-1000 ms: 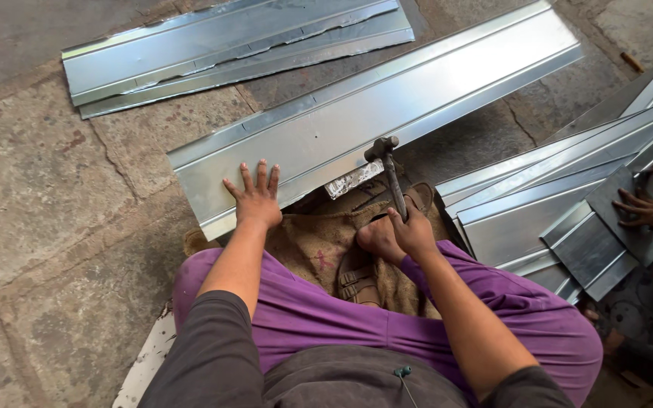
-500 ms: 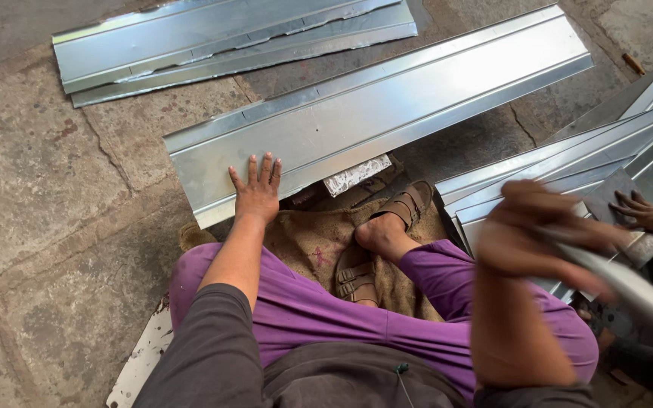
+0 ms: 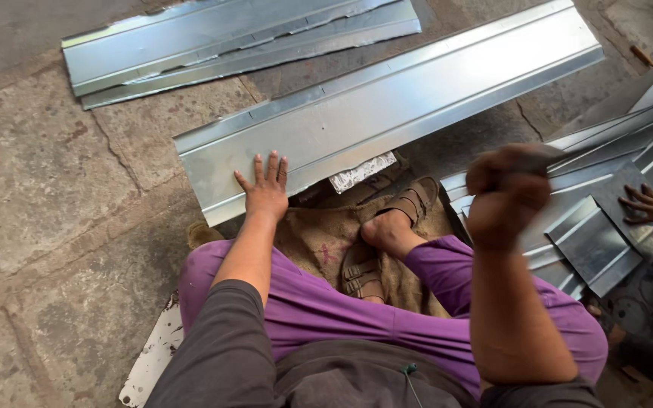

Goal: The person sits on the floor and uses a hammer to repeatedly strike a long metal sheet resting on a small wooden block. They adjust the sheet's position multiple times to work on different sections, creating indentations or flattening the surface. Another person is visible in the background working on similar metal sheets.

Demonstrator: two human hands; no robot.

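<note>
The left hand (image 3: 267,195) is pressing flat on the metal sheet (image 3: 387,113) while the right hand (image 3: 509,193) — fisted round a blurred hammer handle (image 3: 549,160) — is hanging raised, so a stray blow could catch those splayed fingers.

Single head view, looking steeply down, close over lap.
</note>
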